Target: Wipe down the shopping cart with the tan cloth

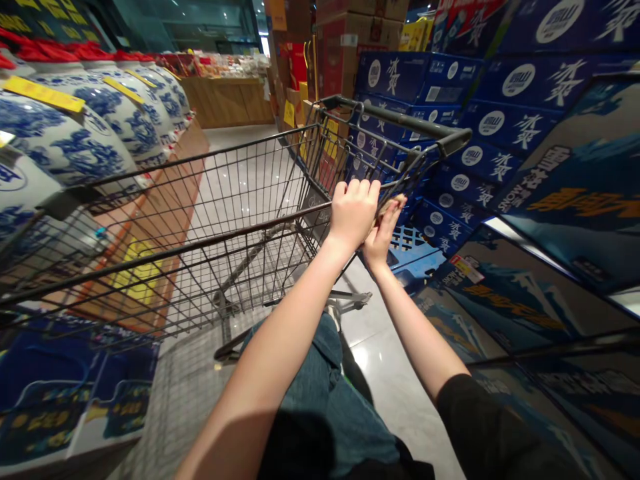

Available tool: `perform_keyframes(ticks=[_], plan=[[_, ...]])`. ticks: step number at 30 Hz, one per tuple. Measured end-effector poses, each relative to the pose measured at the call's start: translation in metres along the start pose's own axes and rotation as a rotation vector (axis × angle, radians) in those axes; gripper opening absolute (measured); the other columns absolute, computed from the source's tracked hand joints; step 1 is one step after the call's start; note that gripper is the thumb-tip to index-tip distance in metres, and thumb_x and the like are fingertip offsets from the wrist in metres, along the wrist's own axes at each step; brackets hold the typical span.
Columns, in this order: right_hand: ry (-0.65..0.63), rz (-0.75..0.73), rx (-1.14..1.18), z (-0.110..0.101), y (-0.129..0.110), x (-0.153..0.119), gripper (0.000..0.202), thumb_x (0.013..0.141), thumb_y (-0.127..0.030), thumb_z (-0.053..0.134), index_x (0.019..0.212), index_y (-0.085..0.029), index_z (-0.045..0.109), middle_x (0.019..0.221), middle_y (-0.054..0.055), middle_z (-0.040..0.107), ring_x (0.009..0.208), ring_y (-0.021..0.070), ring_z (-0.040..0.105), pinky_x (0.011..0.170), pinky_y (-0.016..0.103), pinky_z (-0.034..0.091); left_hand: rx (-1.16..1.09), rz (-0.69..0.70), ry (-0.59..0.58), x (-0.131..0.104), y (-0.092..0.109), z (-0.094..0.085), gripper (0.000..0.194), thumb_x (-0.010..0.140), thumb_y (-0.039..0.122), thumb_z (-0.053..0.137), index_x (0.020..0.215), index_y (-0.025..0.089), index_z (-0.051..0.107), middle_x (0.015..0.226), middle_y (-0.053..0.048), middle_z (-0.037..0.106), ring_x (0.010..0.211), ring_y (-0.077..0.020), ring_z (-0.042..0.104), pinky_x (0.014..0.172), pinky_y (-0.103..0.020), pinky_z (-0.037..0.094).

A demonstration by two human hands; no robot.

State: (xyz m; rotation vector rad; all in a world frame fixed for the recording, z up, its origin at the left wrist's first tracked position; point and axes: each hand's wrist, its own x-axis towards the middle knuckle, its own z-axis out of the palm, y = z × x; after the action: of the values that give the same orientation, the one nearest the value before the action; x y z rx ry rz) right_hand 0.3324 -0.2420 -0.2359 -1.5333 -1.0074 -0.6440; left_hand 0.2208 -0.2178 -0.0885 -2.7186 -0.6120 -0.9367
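A grey wire shopping cart (240,230) stands sideways in front of me, with no goods visible in its basket. My left hand (354,210) is closed over the near top rail, close to the handle end. Just right of it, my right hand (384,230) curls its fingers at the same corner of the cart. A small tan patch shows at its fingertips, and I cannot make out what it is. The cart's handle bar (395,117) lies beyond both hands, untouched.
Blue-and-white jars (120,123) with red covers line a wooden ledge (173,193) on the left. Stacked blue cartons (430,73) and dark beer cases (525,287) crowd the right side. A light blue plastic crate (417,247) sits low beside the cart. Tiled floor (240,160) runs beyond it.
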Motion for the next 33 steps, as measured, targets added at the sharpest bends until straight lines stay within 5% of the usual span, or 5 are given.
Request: perform_keyframes(ticks=[4, 12, 19, 28, 33], plan=[[-0.145, 0.058, 0.012, 0.007, -0.002, -0.041, 0.087, 0.092, -0.009, 0.032, 0.167, -0.026, -0.009, 0.176, 0.003, -0.013, 0.162, 0.0222, -0.011, 0.131, 0.057, 0.013, -0.021, -0.081, 0.015, -0.006, 0.004, 0.003, 0.044, 0.106, 0.023, 0.037, 0.144, 0.021, 0.057, 0.123, -0.012, 0.07, 0.12, -0.0264, 0.059, 0.113, -0.045, 0.036], [0.014, -0.098, -0.016, -0.021, -0.005, 0.058, 0.093, 0.087, -0.003, 0.029, 0.166, -0.029, -0.012, 0.175, -0.005, -0.017, 0.162, 0.0218, -0.012, 0.133, 0.054, 0.008, -0.08, -0.2, 0.097, -0.019, 0.005, 0.011, 0.047, 0.103, 0.021, 0.039, 0.146, 0.027, 0.058, 0.13, -0.009, 0.068, 0.128, -0.0256, 0.056, 0.123, -0.048, 0.027], [-0.129, -0.16, -0.023, 0.005, 0.001, -0.024, 0.085, 0.097, -0.01, 0.03, 0.164, -0.035, -0.016, 0.172, -0.005, -0.027, 0.161, 0.0203, -0.016, 0.132, 0.055, 0.011, -0.119, -0.169, 0.074, -0.016, -0.005, 0.015, 0.049, 0.104, 0.018, 0.033, 0.145, 0.022, 0.058, 0.13, -0.012, 0.069, 0.123, -0.0267, 0.059, 0.11, -0.043, 0.036], [-0.041, 0.067, 0.054, 0.018, 0.008, 0.042, 0.086, 0.09, -0.008, 0.029, 0.167, -0.025, -0.004, 0.177, 0.001, -0.006, 0.163, 0.0176, -0.007, 0.133, 0.05, 0.012, -0.051, -0.112, -0.012, 0.003, -0.014, 0.025, 0.054, 0.101, 0.014, 0.032, 0.152, 0.018, 0.049, 0.137, -0.015, 0.064, 0.128, -0.0286, 0.056, 0.11, -0.043, 0.037], [-0.207, 0.172, 0.084, 0.046, 0.007, -0.015, 0.074, 0.098, -0.023, 0.032, 0.167, -0.013, 0.005, 0.176, 0.011, -0.005, 0.163, 0.0175, -0.01, 0.134, 0.046, 0.011, -0.053, -0.134, -0.007, 0.019, -0.023, 0.035, 0.054, 0.099, 0.013, 0.038, 0.152, 0.015, 0.048, 0.137, -0.017, 0.063, 0.127, -0.0297, 0.056, 0.111, -0.044, 0.037]])
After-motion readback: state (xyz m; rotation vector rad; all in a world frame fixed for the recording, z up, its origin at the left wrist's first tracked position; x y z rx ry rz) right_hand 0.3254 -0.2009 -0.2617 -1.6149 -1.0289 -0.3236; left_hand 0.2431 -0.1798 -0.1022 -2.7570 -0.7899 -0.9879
